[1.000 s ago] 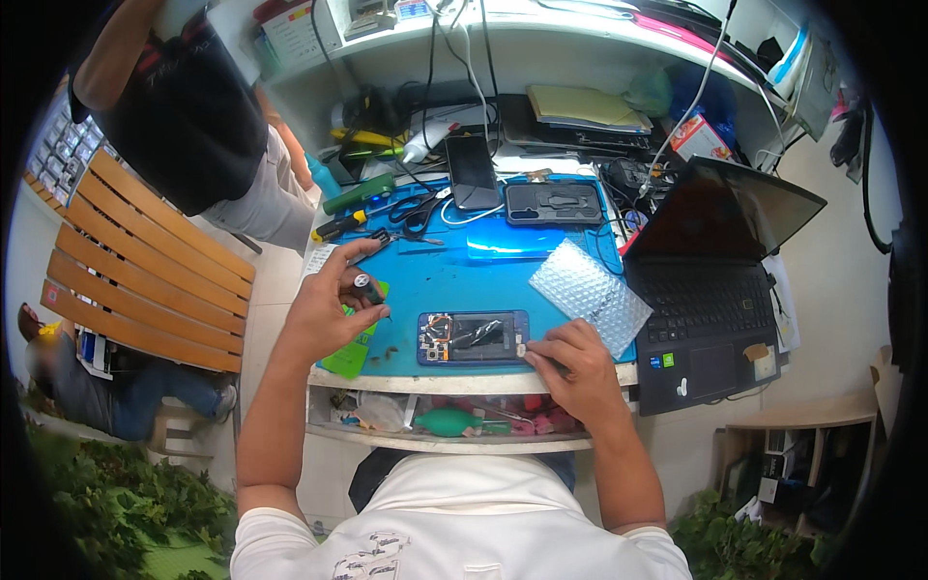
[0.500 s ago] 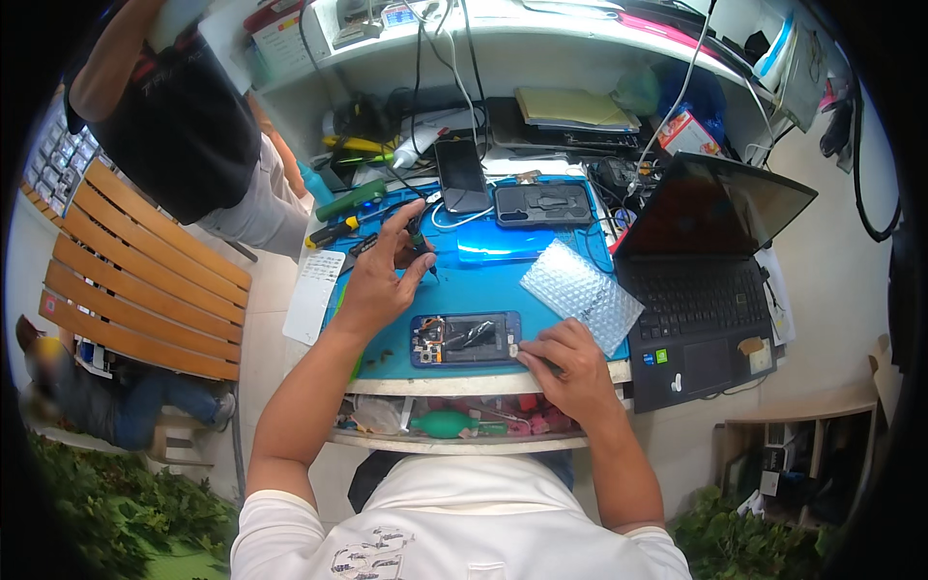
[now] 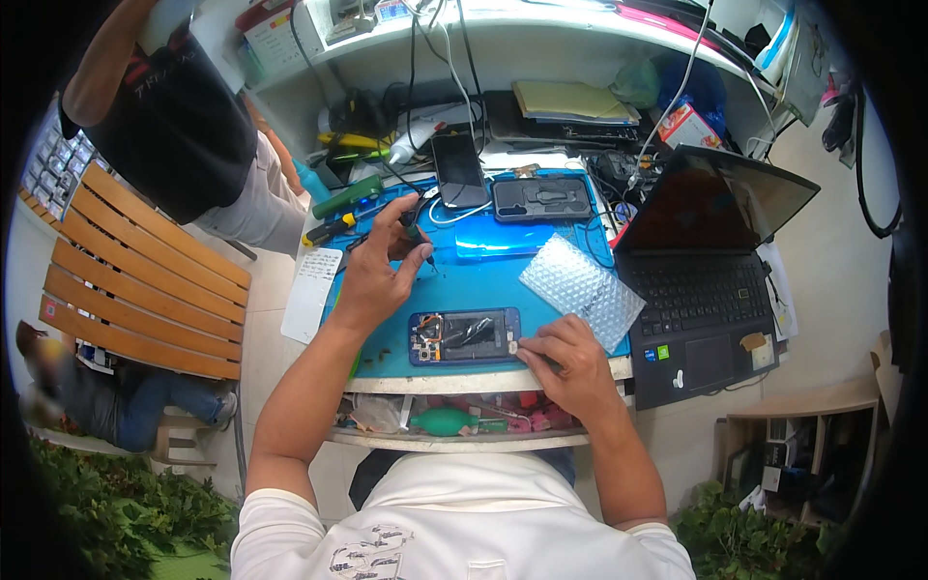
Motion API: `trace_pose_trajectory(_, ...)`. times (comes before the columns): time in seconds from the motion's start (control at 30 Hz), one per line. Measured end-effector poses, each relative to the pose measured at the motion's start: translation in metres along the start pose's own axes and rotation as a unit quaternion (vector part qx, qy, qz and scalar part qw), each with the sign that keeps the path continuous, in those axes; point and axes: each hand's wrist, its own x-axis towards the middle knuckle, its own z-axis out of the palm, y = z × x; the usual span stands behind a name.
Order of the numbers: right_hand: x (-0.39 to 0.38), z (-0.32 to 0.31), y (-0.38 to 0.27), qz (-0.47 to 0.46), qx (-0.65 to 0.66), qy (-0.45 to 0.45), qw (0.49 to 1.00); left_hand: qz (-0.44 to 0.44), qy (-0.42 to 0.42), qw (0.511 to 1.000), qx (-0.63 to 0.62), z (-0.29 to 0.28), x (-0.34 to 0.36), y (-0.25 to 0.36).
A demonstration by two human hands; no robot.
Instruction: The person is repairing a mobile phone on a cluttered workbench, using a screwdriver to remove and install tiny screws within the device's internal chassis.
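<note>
An opened phone (image 3: 471, 335) lies flat on the blue work mat (image 3: 454, 288), its inner parts and a thin orange strip showing. In my left hand (image 3: 380, 274) is a slim dark screwdriver (image 3: 416, 232), held between thumb and fingers with its thin tip pointing down above the mat, apart from the phone. My right hand (image 3: 568, 360) is closed at the phone's right end. Its thumb and forefinger pinch the frame there, beside a small pale piece (image 3: 513, 348). Whether that piece is between the fingertips is hard to see.
Bubble wrap (image 3: 582, 293) lies right of the phone, beside an open laptop (image 3: 691, 290). Behind are a blue film sheet (image 3: 501, 240), a phone case (image 3: 541, 200), a dark phone (image 3: 458, 172) and a yellow-black tool (image 3: 331, 229). An open drawer (image 3: 454, 422) is below. Another person (image 3: 174, 126) stands left.
Almost nothing differs. The whole view has shifted very slightly, and both hands keep their places, with the screwdriver tip still above the mat.
</note>
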Motion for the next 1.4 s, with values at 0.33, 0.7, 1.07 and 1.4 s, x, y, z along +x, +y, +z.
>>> trace_pose_trajectory(0.33, 0.014, -0.011, -0.008, 0.027, -0.003, -0.033, 0.999, -0.058, -0.022, 0.987, -0.15, 0.021, 0.001, 0.024)
trace_pose_trajectory(0.7, 0.084, 0.034, 0.01, 0.058, -0.041, -0.074, 0.995, -0.005, -0.07, 0.992, -0.102, 0.036, 0.008, 0.03)
trace_pose_trajectory(1.07, 0.093, 0.051, 0.015, 0.068, -0.078, -0.093, 0.99, 0.004, -0.066, 0.994, -0.084, 0.032, 0.003, 0.036)
trace_pose_trajectory(1.4, 0.089, 0.038, 0.013, 0.046, -0.08, -0.075, 0.993, 0.001, -0.049, 0.996, -0.072, 0.027, 0.001, 0.032)
